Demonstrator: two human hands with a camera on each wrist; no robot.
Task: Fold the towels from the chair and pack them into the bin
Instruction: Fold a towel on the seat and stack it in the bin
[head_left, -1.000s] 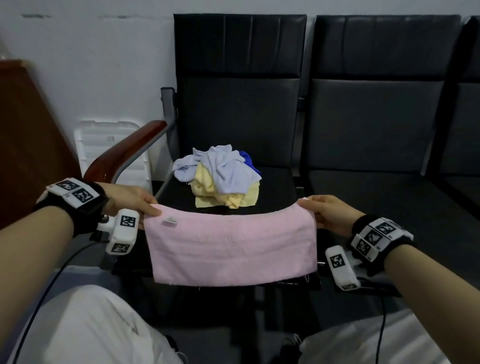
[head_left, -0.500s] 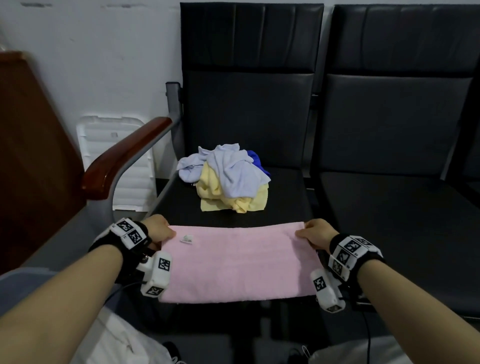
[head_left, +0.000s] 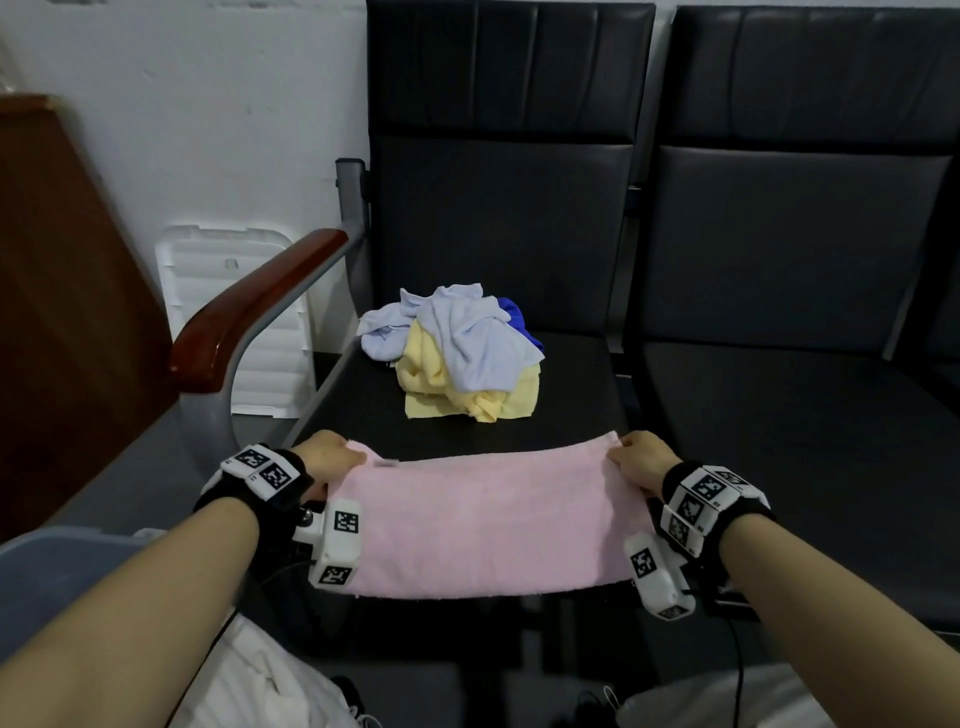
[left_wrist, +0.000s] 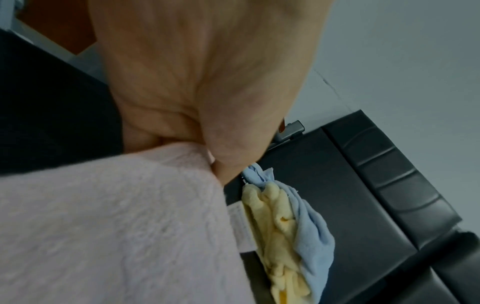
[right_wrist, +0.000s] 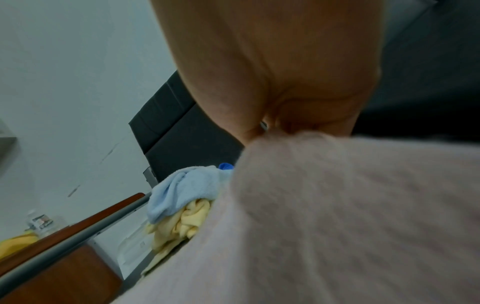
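While both hands pinch corners | pink towel (head_left: 483, 525) long axis left-right

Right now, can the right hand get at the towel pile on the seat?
Probably not yet. The right hand grips a corner of the pink towel, the left hand the other. The pile lies just beyond with nothing between; freeing the hand should do it.

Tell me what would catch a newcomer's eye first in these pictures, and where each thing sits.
First the pink towel, stretched flat between the left hand and the right hand, each pinching a far corner at the front edge of the black chair seat. Behind it, mid-seat, lies a crumpled heap: a light blue towel draped over a yellow towel, with a dark blue one peeking out behind.
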